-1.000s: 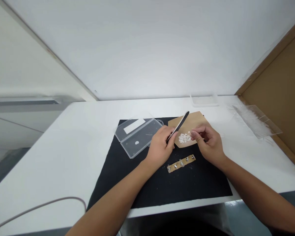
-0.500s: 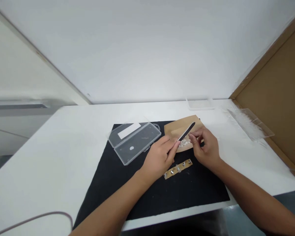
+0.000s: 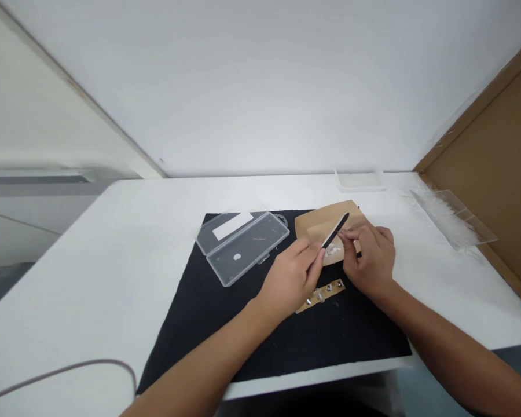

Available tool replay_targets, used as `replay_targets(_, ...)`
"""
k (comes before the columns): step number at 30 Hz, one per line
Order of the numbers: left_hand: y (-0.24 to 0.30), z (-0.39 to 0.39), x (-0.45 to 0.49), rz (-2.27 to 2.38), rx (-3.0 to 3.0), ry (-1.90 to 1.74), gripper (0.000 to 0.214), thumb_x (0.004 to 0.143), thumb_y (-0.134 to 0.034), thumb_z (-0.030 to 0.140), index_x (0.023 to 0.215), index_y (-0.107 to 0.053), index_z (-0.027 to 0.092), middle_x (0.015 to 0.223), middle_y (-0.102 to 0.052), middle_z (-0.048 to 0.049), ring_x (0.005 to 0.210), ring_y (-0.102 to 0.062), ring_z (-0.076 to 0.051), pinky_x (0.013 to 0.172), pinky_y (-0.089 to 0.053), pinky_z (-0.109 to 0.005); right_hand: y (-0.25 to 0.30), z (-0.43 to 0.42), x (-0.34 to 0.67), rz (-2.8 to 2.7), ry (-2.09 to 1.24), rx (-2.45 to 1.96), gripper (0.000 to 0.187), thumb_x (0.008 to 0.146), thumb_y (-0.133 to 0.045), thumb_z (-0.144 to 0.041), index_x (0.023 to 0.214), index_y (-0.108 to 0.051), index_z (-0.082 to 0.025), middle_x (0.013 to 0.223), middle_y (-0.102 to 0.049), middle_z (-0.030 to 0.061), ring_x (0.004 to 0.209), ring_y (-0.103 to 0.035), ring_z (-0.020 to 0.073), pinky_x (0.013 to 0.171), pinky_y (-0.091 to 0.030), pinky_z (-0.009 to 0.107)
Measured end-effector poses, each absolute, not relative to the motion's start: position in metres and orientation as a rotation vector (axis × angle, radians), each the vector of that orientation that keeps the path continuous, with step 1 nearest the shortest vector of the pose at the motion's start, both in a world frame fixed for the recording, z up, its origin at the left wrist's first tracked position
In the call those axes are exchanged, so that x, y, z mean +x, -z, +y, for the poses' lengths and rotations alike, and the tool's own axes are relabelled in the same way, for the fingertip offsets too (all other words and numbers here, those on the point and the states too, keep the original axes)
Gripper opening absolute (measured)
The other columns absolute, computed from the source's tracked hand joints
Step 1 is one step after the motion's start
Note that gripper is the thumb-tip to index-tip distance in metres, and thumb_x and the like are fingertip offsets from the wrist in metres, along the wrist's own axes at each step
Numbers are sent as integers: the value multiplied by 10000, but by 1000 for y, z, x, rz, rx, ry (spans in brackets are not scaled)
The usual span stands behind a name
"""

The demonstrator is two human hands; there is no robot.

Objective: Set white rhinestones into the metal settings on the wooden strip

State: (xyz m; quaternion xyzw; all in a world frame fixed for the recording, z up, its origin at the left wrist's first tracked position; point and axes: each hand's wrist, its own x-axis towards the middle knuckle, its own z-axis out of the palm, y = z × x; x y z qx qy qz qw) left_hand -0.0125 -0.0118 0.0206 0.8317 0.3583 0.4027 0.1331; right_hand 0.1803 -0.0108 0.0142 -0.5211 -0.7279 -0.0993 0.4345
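Note:
My left hand point(image 3: 293, 275) is closed around the lower end of a slim nail file point(image 3: 336, 230), black with a pale edge, which slants up to the right. Close to the file's right side, my right hand point(image 3: 370, 255) pinches something too small to make out between thumb and forefinger. Beneath the hands lies a brown paper sheet point(image 3: 312, 221) with small white pieces point(image 3: 332, 250) on it, partly hidden. Nearer to me is a tan strip point(image 3: 325, 294) carrying several shiny round bits and a clear piece; my left hand covers its left end.
A black mat point(image 3: 286, 350) covers part of the white table point(image 3: 104, 278). On it, an open clear plastic case point(image 3: 247, 252) lies left of my hands. Clear trays stand at the back point(image 3: 360, 186) and right point(image 3: 481, 231), beside a cardboard panel point(image 3: 495, 150). A cable point(image 3: 82, 364) curves at lower left.
The view has shifted slightly, moving everything a little rightward. The file is turned so more of its black face shows, and my right fingertips are now closer to or against it.

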Motion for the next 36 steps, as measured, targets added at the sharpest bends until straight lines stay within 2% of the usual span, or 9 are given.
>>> replay_targets(3,-20,-15,-9,1083,2441,-1148,264,1079,-454,170,934,-674,151,854,-634,-73,796,-638,-189,736,-557,-308,-14,-9,177,-1843,283,-1313,142,1006,-591,-177,894,-542,-249,875,-746,24,745,-645,192,807,-385,412)
replay_targets(6,-17,-17,-9,1134,2460,-1117,257,1075,-457,166,935,-672,154,852,-634,-74,782,-647,-193,703,-555,-303,-14,-7,177,-1902,231,-1293,163,996,-588,-167,874,-514,-246,873,-735,25,742,-626,197,810,-358,408)
replay_targets(13,-13,-20,-9,1187,2452,-1091,226,1068,-472,162,1037,-694,133,892,-666,-92,791,-667,-202,714,-585,-315,-17,-8,181,-2024,299,-1274,191,1015,-577,-174,863,-478,-233,829,-715,4,675,-613,160,770,-353,387)
replay_targets(21,-19,-22,-6,1233,2463,-1118,239,1077,-471,166,1167,-687,112,909,-673,-96,795,-663,-196,699,-582,-308,-23,-9,170,-1901,492,-1312,219,1006,-597,-149,841,-477,-229,762,-691,-20,618,-568,144,735,-333,373)
replay_targets(32,-24,-26,-3,1262,2403,-1201,234,1073,-497,187,1138,-711,116,870,-663,-74,767,-655,-177,703,-572,-292,-28,-3,172,-1799,362,-1315,143,1008,-600,-170,908,-515,-228,795,-671,-14,710,-624,164,833,-378,385)
replay_targets(36,-19,-26,-3,1256,2390,-1161,231,1073,-487,187,1071,-711,131,894,-673,-79,772,-660,-174,709,-576,-287,-27,-3,174,-1861,343,-1316,151,1018,-575,-169,897,-504,-227,786,-657,-11,712,-610,170,834,-370,389)
